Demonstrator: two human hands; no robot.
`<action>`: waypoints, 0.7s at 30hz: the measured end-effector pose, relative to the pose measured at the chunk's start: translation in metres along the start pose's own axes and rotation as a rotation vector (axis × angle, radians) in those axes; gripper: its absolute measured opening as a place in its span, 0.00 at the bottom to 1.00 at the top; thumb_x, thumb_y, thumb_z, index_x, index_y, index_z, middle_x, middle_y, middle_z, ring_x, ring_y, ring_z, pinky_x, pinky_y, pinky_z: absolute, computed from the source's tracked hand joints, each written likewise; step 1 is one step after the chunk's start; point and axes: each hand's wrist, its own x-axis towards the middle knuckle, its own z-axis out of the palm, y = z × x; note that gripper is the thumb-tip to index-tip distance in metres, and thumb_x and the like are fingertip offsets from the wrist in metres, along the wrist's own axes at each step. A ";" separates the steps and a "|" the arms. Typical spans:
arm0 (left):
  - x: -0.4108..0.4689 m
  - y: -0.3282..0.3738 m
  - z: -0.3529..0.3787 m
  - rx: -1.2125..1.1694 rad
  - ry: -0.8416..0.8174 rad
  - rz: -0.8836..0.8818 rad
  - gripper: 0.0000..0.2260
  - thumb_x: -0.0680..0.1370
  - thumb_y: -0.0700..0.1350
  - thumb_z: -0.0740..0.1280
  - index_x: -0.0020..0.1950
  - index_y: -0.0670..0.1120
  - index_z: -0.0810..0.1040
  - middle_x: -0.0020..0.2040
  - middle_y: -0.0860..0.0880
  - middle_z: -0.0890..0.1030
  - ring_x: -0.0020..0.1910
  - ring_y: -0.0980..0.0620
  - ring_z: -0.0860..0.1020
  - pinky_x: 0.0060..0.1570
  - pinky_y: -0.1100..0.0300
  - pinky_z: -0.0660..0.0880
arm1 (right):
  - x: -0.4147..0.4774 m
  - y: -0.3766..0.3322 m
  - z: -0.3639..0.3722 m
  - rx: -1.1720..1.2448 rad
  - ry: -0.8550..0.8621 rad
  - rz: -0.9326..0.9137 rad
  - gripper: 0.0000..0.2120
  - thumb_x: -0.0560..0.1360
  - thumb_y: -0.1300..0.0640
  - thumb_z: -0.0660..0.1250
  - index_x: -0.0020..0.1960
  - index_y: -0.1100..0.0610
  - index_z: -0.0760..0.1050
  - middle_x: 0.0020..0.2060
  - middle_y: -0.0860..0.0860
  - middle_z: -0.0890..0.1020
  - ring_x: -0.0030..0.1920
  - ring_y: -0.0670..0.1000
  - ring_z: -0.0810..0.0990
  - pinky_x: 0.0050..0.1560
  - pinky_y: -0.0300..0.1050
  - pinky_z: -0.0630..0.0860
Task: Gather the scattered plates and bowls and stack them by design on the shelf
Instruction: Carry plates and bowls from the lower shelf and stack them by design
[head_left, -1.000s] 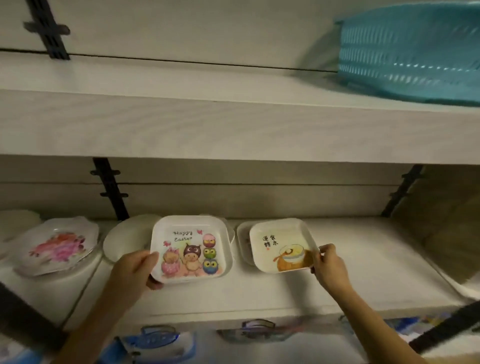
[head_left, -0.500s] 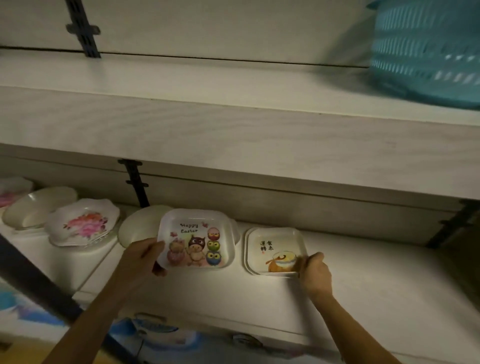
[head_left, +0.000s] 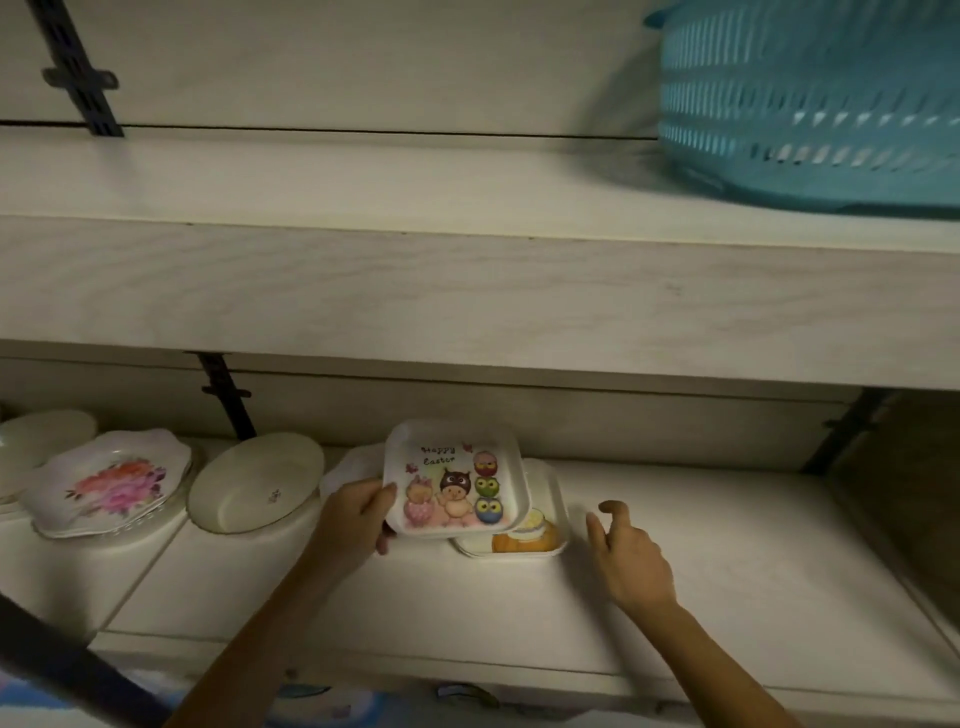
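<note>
**Sorting Half Done on the Lower Shelf**

Head view: a person's left hand (head_left: 358, 519) grips the "Happy Easter" square plate (head_left: 454, 480) by its left edge, holding it tilted above a smaller square plate with an orange print (head_left: 545, 540) that lies on the lower shelf (head_left: 727, 545). The right hand (head_left: 631, 561) hovers just beside that smaller plate, fingers loosely spread and holding nothing. To the left sit a cream bowl (head_left: 254, 483), a floral plate (head_left: 111, 480) atop what looks like a stack, and a pale dish (head_left: 41, 431), each apart. A teal basket (head_left: 810, 104) stands on the upper shelf. The two square plates' prints differ, so the sorting appears unfinished, with several pieces left to group.
</note>
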 end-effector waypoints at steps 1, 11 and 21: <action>0.004 0.003 0.010 0.018 -0.013 -0.001 0.17 0.80 0.40 0.58 0.31 0.46 0.73 0.17 0.51 0.74 0.17 0.59 0.72 0.20 0.72 0.68 | -0.003 0.004 -0.005 0.011 0.009 -0.006 0.20 0.80 0.46 0.50 0.69 0.54 0.61 0.42 0.51 0.80 0.38 0.49 0.78 0.42 0.43 0.77; 0.035 0.007 0.077 0.513 -0.111 -0.049 0.17 0.80 0.50 0.55 0.51 0.41 0.78 0.49 0.43 0.82 0.47 0.46 0.80 0.47 0.53 0.76 | -0.025 0.024 -0.035 0.002 0.002 -0.070 0.18 0.81 0.46 0.50 0.66 0.53 0.64 0.38 0.48 0.77 0.32 0.43 0.72 0.34 0.38 0.68; 0.030 0.006 0.081 0.857 -0.020 0.036 0.19 0.79 0.55 0.55 0.54 0.42 0.76 0.45 0.45 0.81 0.45 0.49 0.79 0.37 0.61 0.69 | -0.030 0.023 -0.039 -0.035 -0.059 -0.141 0.15 0.80 0.46 0.51 0.63 0.51 0.67 0.39 0.48 0.77 0.33 0.45 0.73 0.32 0.35 0.68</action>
